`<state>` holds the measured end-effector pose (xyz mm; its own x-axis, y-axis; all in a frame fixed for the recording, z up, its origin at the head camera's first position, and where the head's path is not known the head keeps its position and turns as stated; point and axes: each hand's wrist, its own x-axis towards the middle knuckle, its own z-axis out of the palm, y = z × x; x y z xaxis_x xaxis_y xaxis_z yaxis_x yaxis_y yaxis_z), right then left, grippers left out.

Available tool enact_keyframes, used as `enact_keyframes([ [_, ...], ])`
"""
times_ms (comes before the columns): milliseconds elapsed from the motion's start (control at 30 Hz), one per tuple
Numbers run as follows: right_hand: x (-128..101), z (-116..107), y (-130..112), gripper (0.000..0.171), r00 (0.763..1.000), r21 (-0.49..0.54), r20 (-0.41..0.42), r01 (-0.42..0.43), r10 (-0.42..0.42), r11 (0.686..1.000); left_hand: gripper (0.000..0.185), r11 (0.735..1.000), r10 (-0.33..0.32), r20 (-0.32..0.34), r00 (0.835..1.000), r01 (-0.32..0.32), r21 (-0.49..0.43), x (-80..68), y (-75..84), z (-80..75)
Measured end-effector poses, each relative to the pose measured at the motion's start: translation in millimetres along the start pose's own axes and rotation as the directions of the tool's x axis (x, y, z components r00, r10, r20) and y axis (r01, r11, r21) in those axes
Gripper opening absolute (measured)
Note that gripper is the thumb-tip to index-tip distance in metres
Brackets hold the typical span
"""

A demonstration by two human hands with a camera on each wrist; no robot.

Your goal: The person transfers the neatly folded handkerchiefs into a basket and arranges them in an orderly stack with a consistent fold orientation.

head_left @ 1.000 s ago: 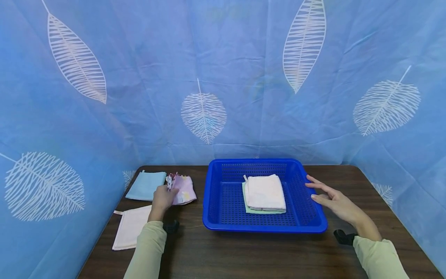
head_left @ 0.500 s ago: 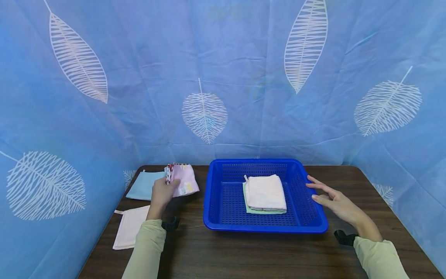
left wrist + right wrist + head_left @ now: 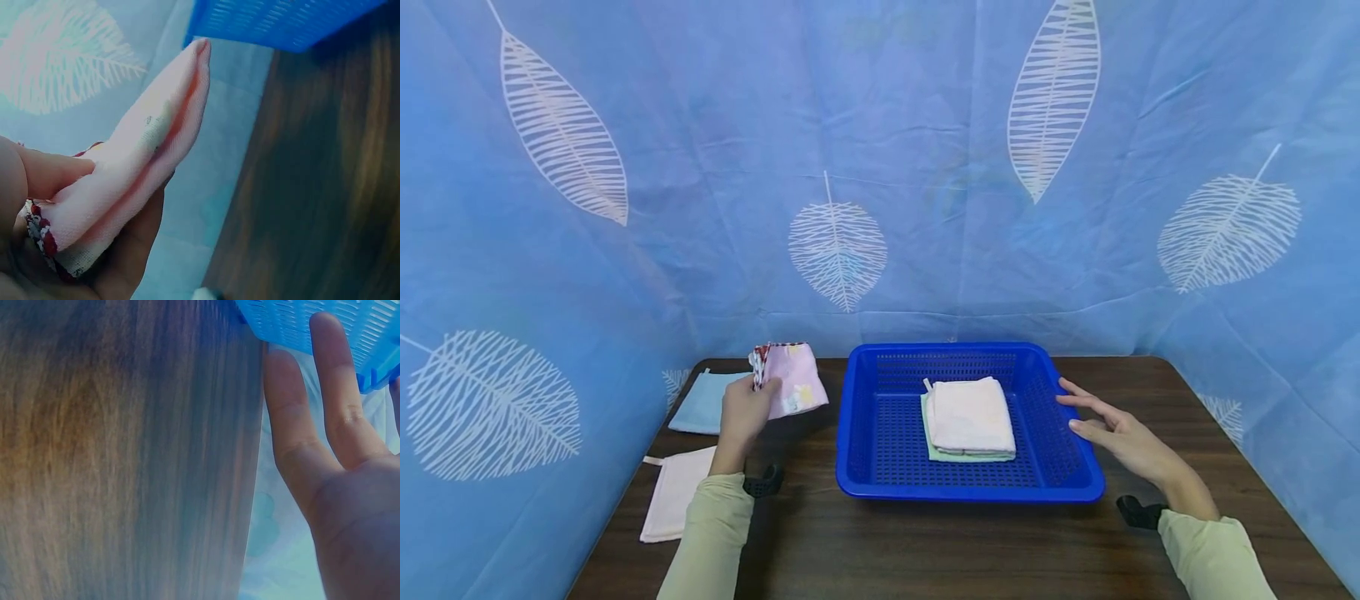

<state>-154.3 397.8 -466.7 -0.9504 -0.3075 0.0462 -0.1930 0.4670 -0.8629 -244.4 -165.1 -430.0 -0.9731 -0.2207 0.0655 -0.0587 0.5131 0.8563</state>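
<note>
One folded pink cloth (image 3: pixel 790 379) sits pinched in my left hand (image 3: pixel 741 412), lifted off the counter (image 3: pixel 940 542), its free end beyond my grip toward the blue basket (image 3: pixel 1078 487). My right hand (image 3: pixel 1123 437) lies relaxed, fingers straight, beside the basket's rim.

Folded pink cloth (image 3: pixel 790 382) — red-trimmed, pinched aloft.
</note>
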Motion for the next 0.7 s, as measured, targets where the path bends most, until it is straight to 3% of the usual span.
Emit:
enact_keyframes([
  [700,0,2,-2,0.049,0.999,-0.028,-0.021,-0.026,0.025,0.999,0.041,0.99,-0.011,0.089,0.996,0.023,-0.139,-5.1,34.8,-0.5],
])
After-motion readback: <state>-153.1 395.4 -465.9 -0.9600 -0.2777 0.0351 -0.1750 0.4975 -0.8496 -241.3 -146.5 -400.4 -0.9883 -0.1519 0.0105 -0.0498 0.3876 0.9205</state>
